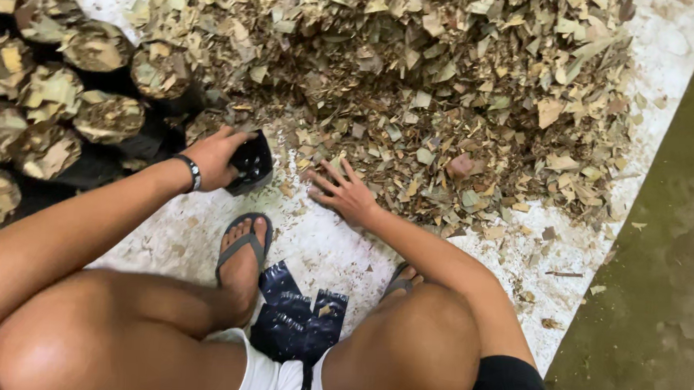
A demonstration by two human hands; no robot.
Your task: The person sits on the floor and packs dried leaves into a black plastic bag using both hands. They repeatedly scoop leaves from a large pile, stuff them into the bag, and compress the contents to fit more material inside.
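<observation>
Flat black plastic grow bags (297, 320), stacked between the knees at 6 o'clock | left hand (216, 158) closed on open small black plastic bag (251, 162), mouth toward 1 o'clock | right hand (347, 193) nearer, fingers spread flat, empty, touching heap of dry brown crushed leaves (416, 80) at 12 o'clock | filled leaf-topped black bags (51, 100) at 10 o'clock.

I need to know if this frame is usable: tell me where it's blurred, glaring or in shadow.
Head view: soft, even light, no hard shadows. Mild glare on the near knee and a sheen on the flat black bags. The leaf pile is sharp; the left hand on a black bag and the right hand look slightly soft. The dark floor strip is dim.
</observation>
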